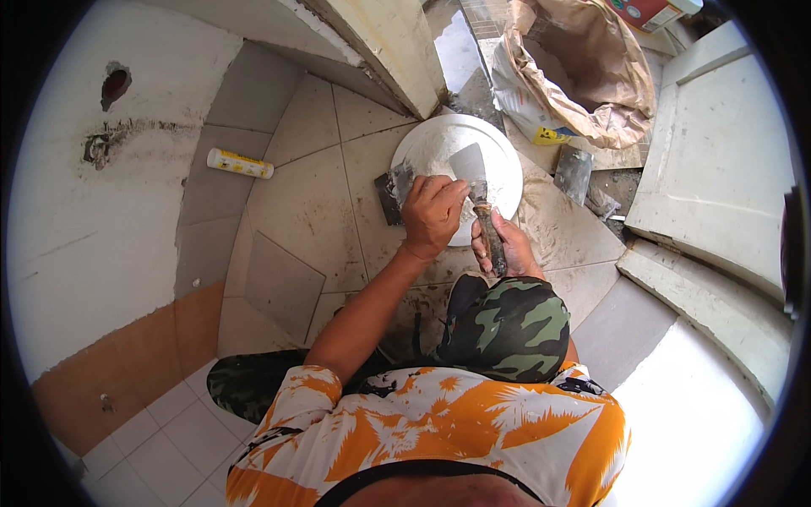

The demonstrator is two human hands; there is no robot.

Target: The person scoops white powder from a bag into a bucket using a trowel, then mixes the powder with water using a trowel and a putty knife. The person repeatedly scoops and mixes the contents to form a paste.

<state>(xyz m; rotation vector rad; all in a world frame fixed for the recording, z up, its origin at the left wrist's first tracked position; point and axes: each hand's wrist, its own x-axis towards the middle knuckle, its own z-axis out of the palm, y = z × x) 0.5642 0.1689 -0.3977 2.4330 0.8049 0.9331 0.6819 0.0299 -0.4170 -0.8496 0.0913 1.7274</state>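
In my right hand (513, 245) is a putty knife (492, 239) with a dark, worn handle, its fingers closed round the grip. The whitish blade points up and away, over a round white lid or bucket top (504, 173) smeared with white paste. My left hand (431, 211) is closed, its fingertips pinched at the base of that blade. Behind its knuckles a dark flat plate (390, 196) with white paste on it overlaps the edge of the round white surface; whether the left hand touches it is hidden.
An open brown paper sack (583, 76) of powder stands at the far right. A grey flat piece (574, 174) lies below it. Against the left wall rests a white and yellow cartridge tube (240, 164). A loose grey tile (285, 283) lies on the floor; a pale door (718, 169) stands right.
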